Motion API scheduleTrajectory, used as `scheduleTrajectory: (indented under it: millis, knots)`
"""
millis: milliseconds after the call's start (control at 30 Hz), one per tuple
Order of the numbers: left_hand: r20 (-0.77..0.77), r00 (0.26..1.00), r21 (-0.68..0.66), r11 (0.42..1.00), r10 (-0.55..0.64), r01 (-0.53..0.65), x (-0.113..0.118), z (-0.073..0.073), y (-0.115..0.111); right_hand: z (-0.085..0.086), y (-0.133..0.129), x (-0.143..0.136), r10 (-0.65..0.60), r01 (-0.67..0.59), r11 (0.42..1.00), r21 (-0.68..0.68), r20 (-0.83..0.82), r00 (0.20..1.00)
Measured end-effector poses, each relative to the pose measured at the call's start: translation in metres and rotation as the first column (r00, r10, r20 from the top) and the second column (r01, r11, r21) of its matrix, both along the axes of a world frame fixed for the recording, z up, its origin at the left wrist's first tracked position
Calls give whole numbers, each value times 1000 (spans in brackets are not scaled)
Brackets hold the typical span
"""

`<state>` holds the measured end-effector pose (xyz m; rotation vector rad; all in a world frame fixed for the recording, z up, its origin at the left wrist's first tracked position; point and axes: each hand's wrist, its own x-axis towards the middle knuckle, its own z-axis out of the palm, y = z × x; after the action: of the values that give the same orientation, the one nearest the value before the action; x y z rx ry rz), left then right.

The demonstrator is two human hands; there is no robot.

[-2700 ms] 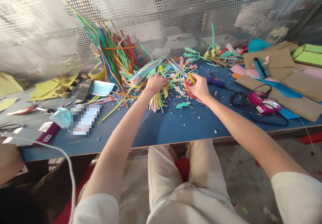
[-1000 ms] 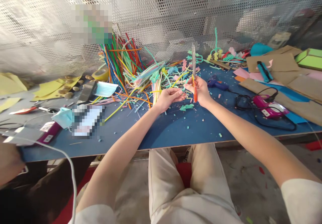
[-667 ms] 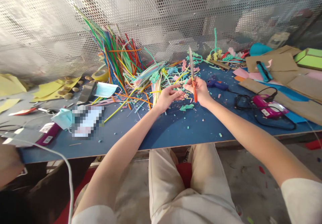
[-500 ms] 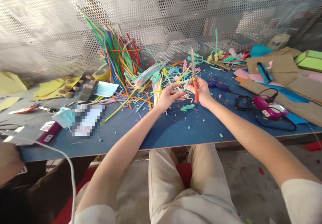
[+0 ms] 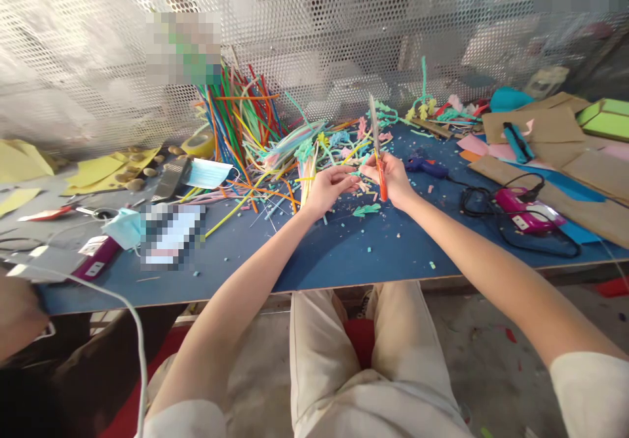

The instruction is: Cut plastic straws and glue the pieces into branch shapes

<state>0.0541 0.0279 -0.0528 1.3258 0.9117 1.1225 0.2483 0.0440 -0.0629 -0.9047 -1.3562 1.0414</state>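
My right hand (image 5: pixel 392 179) grips a pair of scissors (image 5: pixel 381 174) by the orange handle, blades pointing away from me toward the mesh wall. Close to its left, my left hand (image 5: pixel 334 187) has its fingers drawn together; anything small between them is too hard to make out. Just below the hands lies a green leaf-shaped piece (image 5: pixel 367 210) of fuzzy stem. Beyond them spreads a tangle of pastel pipe cleaners (image 5: pixel 307 156), with a small yellow flower shape (image 5: pixel 322 139) and blue curls (image 5: pixel 339 138) among it.
A tall bundle of coloured pipe cleaners (image 5: pixel 236 110) leans against the perforated metal wall (image 5: pixel 344 38). Right of my hands are a blue glue gun (image 5: pixel 426 166), a magenta power strip (image 5: pixel 528 210) and cardboard sheets (image 5: pixel 535 126). Leftward lie face masks (image 5: pixel 209 173) and yellow tape (image 5: pixel 199 145). Another person's arm (image 5: pixel 22 317) shows at left.
Almost nothing differs. My left fingers have curled slightly, and the scissors have tipped a little to the left in my right hand.
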Motion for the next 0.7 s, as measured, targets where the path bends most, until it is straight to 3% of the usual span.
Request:
scheduleTrajectory:
  millis: [133, 300, 433, 700]
  knots:
    - [18, 994, 33, 993, 111, -111, -8, 1, 7, 1, 2, 15, 18, -18, 1000, 1, 220, 975]
    - [83, 983, 69, 983, 166, -172, -18, 5, 14, 8, 2, 30, 22, -91, 990, 109, 511, 859]
    - [67, 987, 89, 985, 145, -151, -21, 9, 14, 9, 1, 31, 80, -170, 980, 102, 583, 809]
    - [-36, 993, 165, 981, 114, -106, -23, 21, 7, 9, 0, 31, 148, -185, 983, 7, 573, 806]
